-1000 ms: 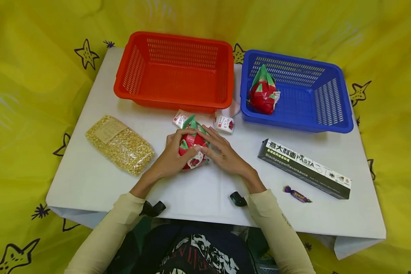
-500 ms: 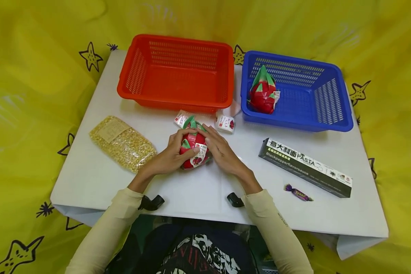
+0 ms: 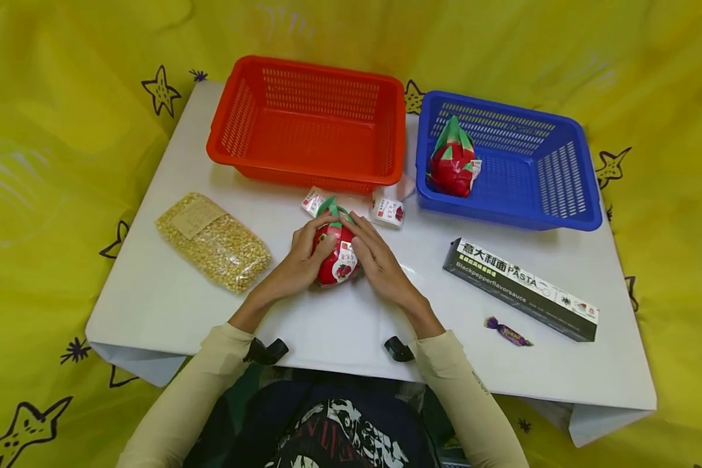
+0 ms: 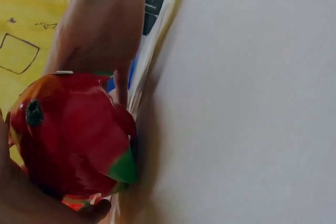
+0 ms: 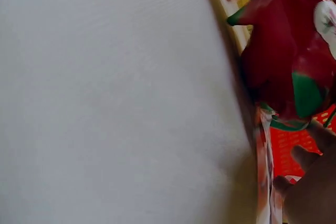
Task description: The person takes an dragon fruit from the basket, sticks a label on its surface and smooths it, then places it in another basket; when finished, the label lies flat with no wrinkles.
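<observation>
In the head view a shiny red dragon fruit (image 3: 331,268) with green leaf tips and a white label stands on the table between both hands. My left hand (image 3: 295,265) grips its left side, thumb across the front and fingers around the top. Against its upper right side rest the nearly straight fingers of my right hand (image 3: 385,272). The left wrist view shows the rounded base of the dragon fruit (image 4: 79,135) close up, with a dark spot on it. In the right wrist view, the right hand's fingertips touch near the green leaves.
Behind stand an orange-red basket (image 3: 310,175) and a blue basket (image 3: 503,211) holding another dragon fruit (image 3: 453,168). Small white packets (image 3: 389,212) lie before the baskets. A bag of corn kernels (image 3: 216,244) is at left; a pasta box (image 3: 520,290) and purple-wrapped candy (image 3: 507,331) at right.
The dragon fruit has turned slightly, its label shifting up and to the right. My left thumb has moved up off the label, and my right thumb has drawn back from it.
</observation>
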